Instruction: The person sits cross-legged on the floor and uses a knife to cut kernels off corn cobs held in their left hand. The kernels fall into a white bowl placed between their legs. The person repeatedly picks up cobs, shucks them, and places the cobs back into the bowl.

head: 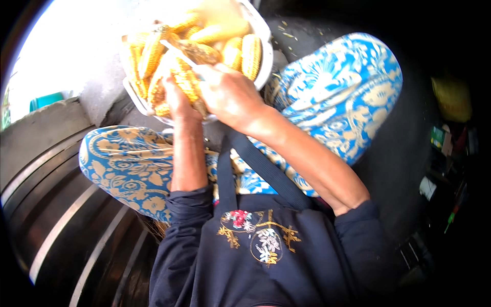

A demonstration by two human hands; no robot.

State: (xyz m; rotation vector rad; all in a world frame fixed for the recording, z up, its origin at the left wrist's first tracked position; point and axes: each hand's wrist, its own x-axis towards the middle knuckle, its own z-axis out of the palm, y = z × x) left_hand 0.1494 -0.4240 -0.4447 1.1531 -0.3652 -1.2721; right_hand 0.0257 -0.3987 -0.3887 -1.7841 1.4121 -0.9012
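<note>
A white basin (267,42) full of yellow corn cobs (251,57) stands in front of my crossed legs. Over its near side, my left hand (178,99) grips a corn cob (185,80) whose near end points toward me. My right hand (232,92) holds a thin, pale, straight tool (179,53), perhaps a knife or a screwdriver; a bit of teal, possibly its handle, shows by the fingers. The tool slants across the top of the held cob. Near its tip lies a cob with brown, discoloured kernels (201,52). Glare washes out the far side of the basin.
Pale scraps (289,35) litter the dark floor beyond my right knee. At left are a concrete ledge (42,122), a teal container (45,101) and dark slatted panels (57,199). A yellow item (452,99) and a green box (437,137) sit in shadow at right.
</note>
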